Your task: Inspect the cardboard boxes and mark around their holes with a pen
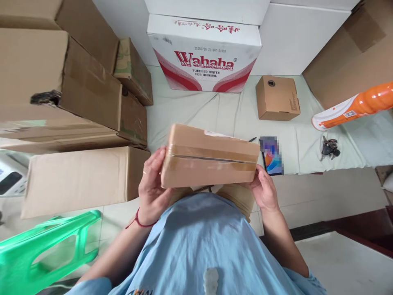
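Observation:
I hold a flat brown cardboard box [210, 157], taped along its seam, in front of my chest over a pale sheet. My left hand [152, 186] grips its left end with fingers curled round the edge; a red string sits on that wrist. My right hand [264, 188] clasps the box's lower right corner. A white label shows on the box's top. Another piece of brown cardboard [236, 196] peeks out just under the box, against my blue shirt.
A Wahaha water carton [204, 57] stands ahead. A small brown box [277, 97], a phone [272, 157], keys [329, 147] and an orange-white bottle [353, 107] lie on the pale sheet [190, 110]. Stacked cardboard boxes [70, 82] fill the left; a green plastic stool [43, 250] is at lower left.

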Demonstrator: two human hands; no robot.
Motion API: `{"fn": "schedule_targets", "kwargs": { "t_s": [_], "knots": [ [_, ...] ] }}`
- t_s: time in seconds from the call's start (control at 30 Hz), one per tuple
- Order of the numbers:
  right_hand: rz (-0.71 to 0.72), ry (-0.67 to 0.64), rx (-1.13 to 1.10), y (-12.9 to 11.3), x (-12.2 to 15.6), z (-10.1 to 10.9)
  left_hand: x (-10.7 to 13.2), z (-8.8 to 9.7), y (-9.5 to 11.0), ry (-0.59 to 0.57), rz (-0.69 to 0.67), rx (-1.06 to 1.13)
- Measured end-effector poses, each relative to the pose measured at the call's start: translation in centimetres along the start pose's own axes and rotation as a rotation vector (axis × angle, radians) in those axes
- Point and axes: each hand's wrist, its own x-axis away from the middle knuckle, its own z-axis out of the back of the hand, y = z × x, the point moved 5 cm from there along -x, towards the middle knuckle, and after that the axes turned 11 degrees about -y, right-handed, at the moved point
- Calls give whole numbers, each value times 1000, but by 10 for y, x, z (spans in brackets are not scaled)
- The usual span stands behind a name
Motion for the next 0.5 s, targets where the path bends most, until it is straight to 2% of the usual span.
{"fn": "schedule_targets", "kwargs": {
  "t_s": [0.1, 0.2, 0.37, 0.5],
  "knots": [
    [-72, 82, -84, 13, 0, 3, -6, -13, 42, -134, -229, -165],
    [-108, 102, -161, 21, -1, 1, -8, -25, 59, -248, -302, -150],
    [-130, 103, -229, 27, -2, -3, -5, -35, 56, -314, -309, 101],
    [-112, 145, -192, 29, -3, 7, -5, -31, 46, -220, -206, 138]
  ]
}}
